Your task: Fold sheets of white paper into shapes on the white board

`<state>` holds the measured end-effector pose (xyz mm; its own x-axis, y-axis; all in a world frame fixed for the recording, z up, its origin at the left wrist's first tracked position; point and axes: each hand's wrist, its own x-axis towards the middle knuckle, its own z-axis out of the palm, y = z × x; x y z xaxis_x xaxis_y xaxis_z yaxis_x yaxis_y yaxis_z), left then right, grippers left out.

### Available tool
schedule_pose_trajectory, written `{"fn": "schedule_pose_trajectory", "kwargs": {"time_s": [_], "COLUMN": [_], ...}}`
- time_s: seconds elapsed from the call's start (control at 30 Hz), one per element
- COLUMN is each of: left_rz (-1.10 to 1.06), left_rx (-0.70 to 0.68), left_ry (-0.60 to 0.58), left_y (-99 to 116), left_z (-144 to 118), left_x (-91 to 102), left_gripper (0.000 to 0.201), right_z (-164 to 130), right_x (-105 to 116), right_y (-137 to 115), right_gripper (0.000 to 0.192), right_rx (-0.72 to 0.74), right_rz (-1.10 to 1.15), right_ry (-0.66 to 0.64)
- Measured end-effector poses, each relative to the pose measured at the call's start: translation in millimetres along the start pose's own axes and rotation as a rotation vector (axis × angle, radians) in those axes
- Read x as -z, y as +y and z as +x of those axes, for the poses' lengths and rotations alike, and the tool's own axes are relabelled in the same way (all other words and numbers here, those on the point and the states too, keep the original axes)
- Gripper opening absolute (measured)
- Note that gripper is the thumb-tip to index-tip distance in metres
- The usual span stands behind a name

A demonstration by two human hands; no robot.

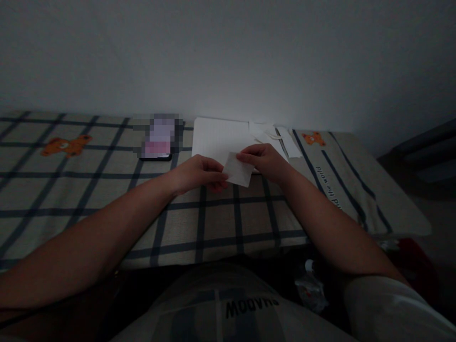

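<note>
A small white piece of paper (238, 171) is held up between both hands, in front of a notebook. Its left corner is pinched by my left hand (203, 173), thumb and fingers closed together. My right hand (263, 159) grips the paper's upper edge between thumb and fingertips. Behind the hands lies an open lined notebook (213, 135), its near right part hidden by my right hand. Several loose paper pieces (261, 129) rest over the notebook's right side, with a paper strip (289, 142) at its right edge.
A phone (158, 137) with a blurred screen lies left of the notebook. The checked tablecloth (107, 185) has bear prints and covers the table up to a plain wall (213, 57). Below the table's front edge, a clear plastic item (311, 289) shows near my lap.
</note>
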<state>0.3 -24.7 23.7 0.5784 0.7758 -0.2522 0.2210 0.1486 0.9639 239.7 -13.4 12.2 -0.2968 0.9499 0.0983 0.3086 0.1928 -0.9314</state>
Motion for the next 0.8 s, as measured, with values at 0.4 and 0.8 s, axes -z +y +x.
{"fn": "schedule_pose_trajectory", "kwargs": {"time_s": [0.4, 0.8], "left_rz": [0.075, 0.122], "left_rx": [-0.212, -0.236], "left_ry": [0.300, 0.358], "left_y": [3.2, 4.9], "left_z": [-0.3, -2.7], "left_x": [-1.2, -6.9], "left_gripper": [0.030, 0.014], "right_z": [-4.9, -5.1], "right_x": [-7.2, -7.7], "right_y": [-10.7, -13.5], "right_gripper": [0.033, 0.038], "right_rx": [0.011, 0.059], "right_rz": [0.068, -0.026], "right_ry": [-0.149, -0.209]}}
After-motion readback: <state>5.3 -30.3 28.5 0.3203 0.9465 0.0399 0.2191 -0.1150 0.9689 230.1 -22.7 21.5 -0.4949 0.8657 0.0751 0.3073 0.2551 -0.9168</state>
